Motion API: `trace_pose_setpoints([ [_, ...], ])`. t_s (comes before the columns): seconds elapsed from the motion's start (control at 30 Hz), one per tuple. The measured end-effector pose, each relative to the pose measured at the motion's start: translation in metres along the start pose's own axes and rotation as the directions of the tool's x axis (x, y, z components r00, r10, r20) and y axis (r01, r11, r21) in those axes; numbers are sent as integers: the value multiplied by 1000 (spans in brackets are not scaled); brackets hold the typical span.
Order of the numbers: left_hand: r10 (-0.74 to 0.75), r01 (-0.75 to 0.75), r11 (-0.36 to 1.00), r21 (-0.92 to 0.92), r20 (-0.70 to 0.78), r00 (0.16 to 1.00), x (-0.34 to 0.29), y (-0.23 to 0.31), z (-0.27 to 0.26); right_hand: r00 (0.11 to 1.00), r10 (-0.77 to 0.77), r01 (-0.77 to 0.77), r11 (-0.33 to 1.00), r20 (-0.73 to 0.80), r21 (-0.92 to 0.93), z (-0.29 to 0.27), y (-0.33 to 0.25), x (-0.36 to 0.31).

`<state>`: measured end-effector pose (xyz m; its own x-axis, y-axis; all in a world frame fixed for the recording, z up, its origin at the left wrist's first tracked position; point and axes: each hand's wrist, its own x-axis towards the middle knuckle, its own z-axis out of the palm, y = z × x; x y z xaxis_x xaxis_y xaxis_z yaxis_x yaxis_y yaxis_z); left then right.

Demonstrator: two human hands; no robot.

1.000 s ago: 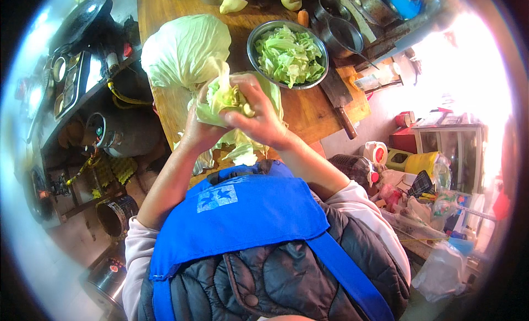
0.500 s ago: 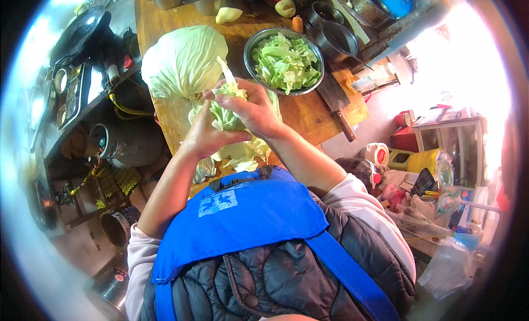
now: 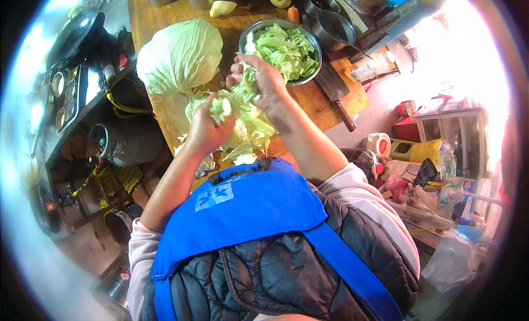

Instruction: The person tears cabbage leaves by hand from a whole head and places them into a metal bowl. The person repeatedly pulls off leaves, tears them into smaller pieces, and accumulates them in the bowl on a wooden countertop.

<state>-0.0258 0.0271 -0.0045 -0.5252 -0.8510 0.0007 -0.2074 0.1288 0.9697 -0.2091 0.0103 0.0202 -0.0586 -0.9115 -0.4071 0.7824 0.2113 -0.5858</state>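
Observation:
Torn cabbage leaf is gripped in my left hand, its fingers curled around it. My right hand, raised a little higher and beside the bowl, closes on another piece of cabbage leaf. A metal bowl holding torn cabbage pieces stands just beyond my right hand. To the far left of my hands sits a big pale-green cabbage head. Loose cabbage leaves lie on the wooden board below my hands, partly hidden by them.
On the wooden table, a cleaver lies right of the bowl, handle toward me. Peeled potatoes, a carrot and dark pots stand at the back. Left is a shelf with a gas cylinder.
My hands have moved apart, with cabbage leaf now in each. The right hand has gone up toward the bowl, the left slightly down.

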Motion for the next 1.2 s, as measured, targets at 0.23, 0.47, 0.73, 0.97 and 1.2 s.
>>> trace_pose_setpoints([
  [0.23,-204,123,881,-456,-133,970,18,10,-20,947,63,268,389,315,-881,-12,12,-28],
  [0.47,-73,0,893,-450,-144,987,18,18,-15,869,146,261,675,472,-690,-3,39,-34],
  [0.73,-96,-90,845,-527,-315,944,12,15,-8,901,252,206,468,353,-859,-5,50,-20],
  [0.97,-397,94,671,-735,-250,883,19,5,-28,864,94,493,-354,494,-795,-12,25,-21],
  [1.2,-374,123,716,-688,-229,899,17,14,-28,992,-104,62,895,-71,-441,-36,6,-15],
])
